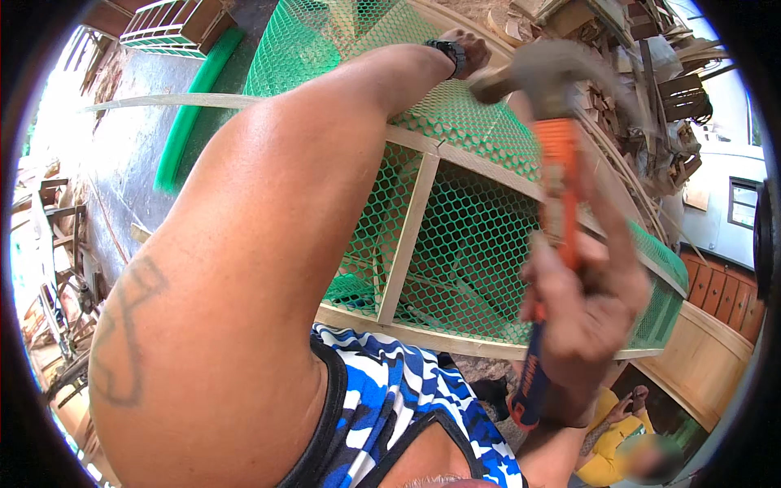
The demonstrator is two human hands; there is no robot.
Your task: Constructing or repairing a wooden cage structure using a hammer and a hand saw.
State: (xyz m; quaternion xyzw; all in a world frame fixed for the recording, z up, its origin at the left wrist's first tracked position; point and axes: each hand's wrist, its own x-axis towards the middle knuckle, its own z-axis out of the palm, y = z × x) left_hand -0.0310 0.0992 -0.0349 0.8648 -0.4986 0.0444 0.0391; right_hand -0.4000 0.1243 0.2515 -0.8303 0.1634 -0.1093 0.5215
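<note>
Here a hammer (558, 175) in the right hand (592, 313) clears wooden edging (488, 171).

At your upper left, you can see a slatted wooden piece (167, 31) by the grey floor (134, 159). Along your left side there is a clutter of wooden pieces (53, 305). At your upper right lies a heap of scrap timber (671, 85). Farther right you have a white wall (709, 175), reddish-brown planks (717, 281) below it, and, lower, a person in yellow (616, 443).
</note>
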